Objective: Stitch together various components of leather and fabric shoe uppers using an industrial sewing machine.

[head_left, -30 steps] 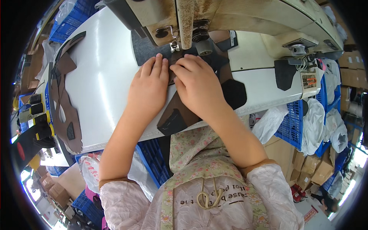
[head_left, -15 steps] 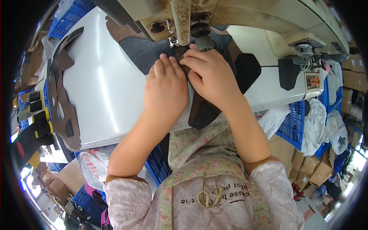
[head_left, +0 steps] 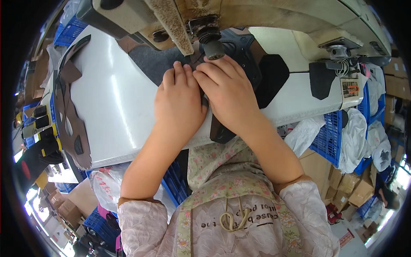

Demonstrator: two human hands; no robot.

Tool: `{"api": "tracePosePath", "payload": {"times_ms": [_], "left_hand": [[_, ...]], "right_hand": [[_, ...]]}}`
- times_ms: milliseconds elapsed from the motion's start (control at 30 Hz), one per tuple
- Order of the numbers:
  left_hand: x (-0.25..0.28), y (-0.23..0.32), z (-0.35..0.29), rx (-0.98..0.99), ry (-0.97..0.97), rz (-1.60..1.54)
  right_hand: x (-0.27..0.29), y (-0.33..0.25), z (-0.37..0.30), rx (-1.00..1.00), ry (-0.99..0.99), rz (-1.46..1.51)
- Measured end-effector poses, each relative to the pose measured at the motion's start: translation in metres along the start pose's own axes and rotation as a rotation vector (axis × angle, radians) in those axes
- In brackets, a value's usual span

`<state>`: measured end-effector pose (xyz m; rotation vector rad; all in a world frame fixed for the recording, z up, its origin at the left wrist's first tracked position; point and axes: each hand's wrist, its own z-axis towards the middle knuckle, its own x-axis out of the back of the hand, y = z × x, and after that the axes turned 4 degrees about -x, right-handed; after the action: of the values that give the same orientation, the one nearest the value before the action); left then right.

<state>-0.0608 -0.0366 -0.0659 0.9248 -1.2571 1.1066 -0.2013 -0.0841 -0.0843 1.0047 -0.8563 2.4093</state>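
Observation:
A flat shoe-upper-like workpiece of brown and black leather-like material (head_left: 274,79) lies under the head of a sewing machine (head_left: 261,19). My left hand (head_left: 177,100) rests on its near part, fingers stretched forward and lying flat. Close beside it, my right hand (head_left: 229,90) has its fingers pressed together on the same piece, the thumb hidden underneath. The fingertips of both hands sit just in front of the machine's dark round knob (head_left: 214,50) and worn metal bar (head_left: 171,25). A dark strip of the piece (head_left: 221,132) hangs toward the table's front edge. The needle is hidden.
Brown cut pieces (head_left: 79,132) lie along the left side of the white table (head_left: 111,98). A black cut piece (head_left: 322,81) lies at the right under the machine arm. Blue crates (head_left: 327,139) and white bags (head_left: 353,137) stand below on the right.
Both hands have shifted slightly left, and the right thumb has gone out of sight. The machine head appears farther left in view, and its small metal foot is no longer visible.

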Motion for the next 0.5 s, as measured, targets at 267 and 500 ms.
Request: {"api": "tracePosePath", "payload": {"times_ms": [267,500], "left_hand": [[0.009,-0.016,-0.009,0.025,-0.037,-0.239],[0.006,-0.019,-0.010,0.029,0.040,-0.307]], "right_hand": [[-0.011,-0.015,-0.002,-0.097,-0.002,-0.108],[-0.012,-0.008,-0.006,-0.099,-0.021,-0.019]]}}
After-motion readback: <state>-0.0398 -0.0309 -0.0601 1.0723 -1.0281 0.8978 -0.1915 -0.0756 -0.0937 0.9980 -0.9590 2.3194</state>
